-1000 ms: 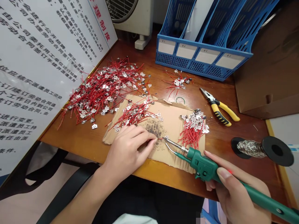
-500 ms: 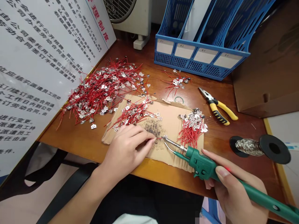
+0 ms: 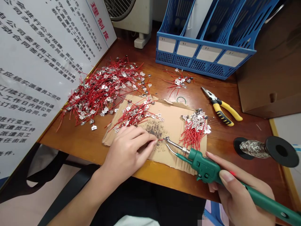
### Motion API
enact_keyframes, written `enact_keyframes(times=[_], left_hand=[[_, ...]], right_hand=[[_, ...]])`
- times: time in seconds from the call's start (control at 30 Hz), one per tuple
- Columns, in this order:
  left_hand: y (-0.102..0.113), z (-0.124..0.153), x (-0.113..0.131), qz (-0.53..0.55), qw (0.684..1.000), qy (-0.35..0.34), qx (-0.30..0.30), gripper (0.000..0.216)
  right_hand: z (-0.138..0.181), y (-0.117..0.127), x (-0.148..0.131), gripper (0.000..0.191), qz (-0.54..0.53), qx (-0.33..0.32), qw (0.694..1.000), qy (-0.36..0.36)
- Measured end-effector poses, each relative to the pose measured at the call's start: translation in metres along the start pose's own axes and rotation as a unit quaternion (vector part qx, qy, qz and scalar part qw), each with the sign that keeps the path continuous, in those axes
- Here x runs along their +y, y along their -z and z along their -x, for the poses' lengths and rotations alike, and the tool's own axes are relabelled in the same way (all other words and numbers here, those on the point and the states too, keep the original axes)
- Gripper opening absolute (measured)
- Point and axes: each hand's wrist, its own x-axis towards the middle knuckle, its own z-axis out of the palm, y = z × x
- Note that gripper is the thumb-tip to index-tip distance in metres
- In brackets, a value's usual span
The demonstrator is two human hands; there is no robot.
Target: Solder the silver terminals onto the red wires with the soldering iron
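Observation:
My left hand (image 3: 133, 147) rests on the cardboard (image 3: 164, 157), thumb and forefinger pinched on a short red wire (image 3: 160, 140). At the wire's far end, a small metal tab touches or nearly touches the tip of a green soldering iron (image 3: 207, 166). My right hand (image 3: 244, 188) is wrapped round the iron's handle, and a thin curved feed tube runs below the tip. Dark specks (image 3: 154, 130) mark the cardboard beside my left fingertips. Red wires with metal tabs lie left (image 3: 134, 114) and right (image 3: 195, 127) on the cardboard.
A large heap of tabbed red wires (image 3: 103, 89) lies at the left, a smaller bunch (image 3: 180, 82) behind. At the right are yellow-black pliers (image 3: 221, 108) and a solder wire spool (image 3: 255, 149). A blue file rack (image 3: 202, 59) and a cardboard box (image 3: 268, 72) stand at the back.
The view has shifted slightly, so things on the right sit a little further right. Both hands keep their hold, with the iron's tip still at the wire's end.

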Motion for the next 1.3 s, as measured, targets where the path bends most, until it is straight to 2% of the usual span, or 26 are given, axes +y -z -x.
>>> enact_keyframes(times=[0.43, 0.7, 0.97, 1.2, 1.3], left_hand=[[0.000, 0.000, 0.000, -0.004, 1.000, -0.002, 0.000, 0.017], [0.000, -0.001, 0.000, 0.000, 1.000, -0.006, 0.002, 0.016], [-0.001, 0.000, 0.001, 0.006, 1.000, -0.001, 0.004, 0.014], [-0.001, 0.000, 0.000, 0.008, 1.000, -0.004, 0.002, 0.014], [-0.001, -0.001, 0.000, 0.008, 1.000, -0.005, 0.002, 0.015]], right_hand=[[-0.001, 0.004, 0.006, 0.040, -0.015, -0.012, 1.000, 0.009], [0.005, -0.005, -0.005, 0.031, -0.055, 0.039, 0.997, -0.048], [-0.003, 0.000, 0.000, 0.030, -0.049, 0.013, 0.999, -0.003], [0.006, -0.008, -0.007, 0.030, -0.055, 0.059, 0.995, -0.065], [0.007, -0.010, -0.010, 0.029, -0.047, 0.060, 0.995, -0.070]])
